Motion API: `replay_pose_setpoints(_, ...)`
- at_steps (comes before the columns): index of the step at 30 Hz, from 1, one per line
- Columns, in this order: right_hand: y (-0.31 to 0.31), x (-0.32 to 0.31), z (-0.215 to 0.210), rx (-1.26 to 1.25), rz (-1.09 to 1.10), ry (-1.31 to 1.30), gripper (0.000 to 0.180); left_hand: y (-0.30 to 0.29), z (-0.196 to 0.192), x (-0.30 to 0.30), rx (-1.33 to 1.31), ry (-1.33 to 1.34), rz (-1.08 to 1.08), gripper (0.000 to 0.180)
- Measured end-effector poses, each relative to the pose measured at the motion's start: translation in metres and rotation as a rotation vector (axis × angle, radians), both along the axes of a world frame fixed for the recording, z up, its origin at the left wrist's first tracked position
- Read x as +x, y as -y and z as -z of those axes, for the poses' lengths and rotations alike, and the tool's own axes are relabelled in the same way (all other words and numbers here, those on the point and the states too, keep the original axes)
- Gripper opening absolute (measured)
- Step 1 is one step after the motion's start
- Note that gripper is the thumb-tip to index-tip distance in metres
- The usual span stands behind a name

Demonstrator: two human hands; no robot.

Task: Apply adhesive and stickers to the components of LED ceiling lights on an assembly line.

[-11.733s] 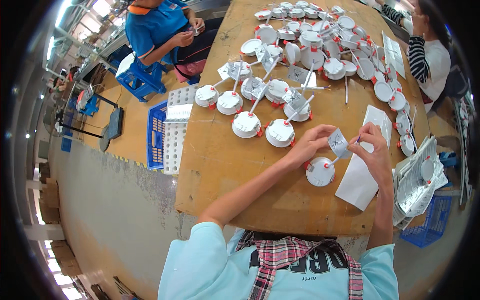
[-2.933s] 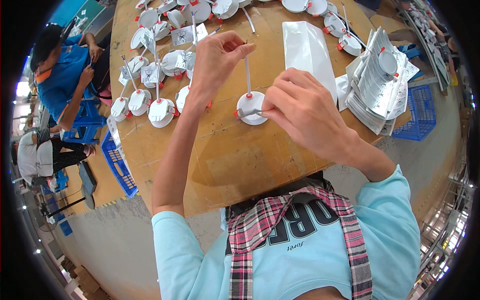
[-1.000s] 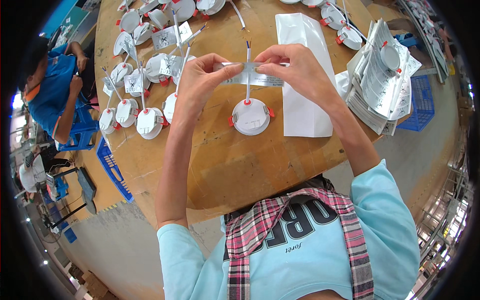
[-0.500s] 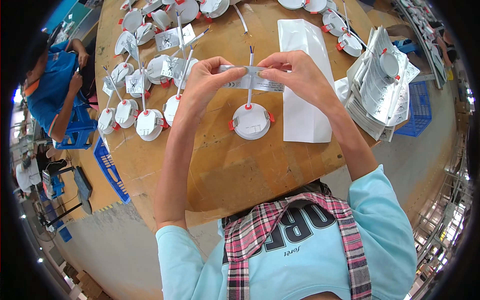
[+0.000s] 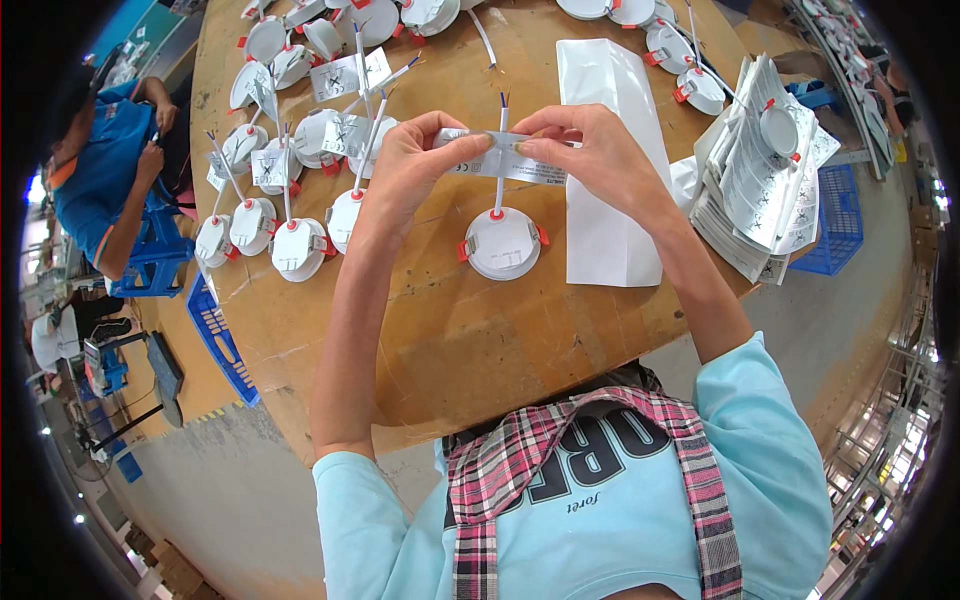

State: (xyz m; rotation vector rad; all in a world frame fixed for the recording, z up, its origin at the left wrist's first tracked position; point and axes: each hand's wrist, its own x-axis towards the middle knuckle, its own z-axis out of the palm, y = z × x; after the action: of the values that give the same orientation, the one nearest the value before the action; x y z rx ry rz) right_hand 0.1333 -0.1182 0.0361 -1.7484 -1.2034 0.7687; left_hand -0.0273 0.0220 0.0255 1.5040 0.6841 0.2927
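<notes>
Bare wooden table [image 5: 470, 350] lies open below the hands, toward its near edge. The left hand [image 5: 405, 170] and right hand [image 5: 590, 150] each pinch an end of a silvery label strip [image 5: 500, 160], just above a round white lamp [image 5: 503, 243].

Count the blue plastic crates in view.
2: one blue plastic crate beyond the table's right edge, beside the stacked sheets; another below its left edge. Others may be hidden.
</notes>
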Motion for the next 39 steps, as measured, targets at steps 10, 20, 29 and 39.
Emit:
replay_pose_setpoints(10, 0.001, 0.001, 0.002, 0.019, 0.000, 0.006, 0.021, 0.002, 0.010, 0.000, -0.088, 0.062, -0.002, 0.015)
replay_pose_setpoints(20, 0.006, 0.017, 0.007, -0.068, -0.081, -0.139, 0.024, 0.004, 0.019, -0.002, -0.216, 0.139, 0.040, 0.014)
replay_pose_setpoints(29, 0.003, 0.016, -0.010, 0.018, -0.082, -0.001, 0.025, 0.009, 0.017, -0.001, -0.228, 0.162, 0.072, 0.014)
replay_pose_setpoints(39, -0.003, 0.012, 0.005, 0.073, -0.140, 0.073, 0.025, 0.015, 0.018, 0.001, -0.088, 0.104, 0.073, 0.031)
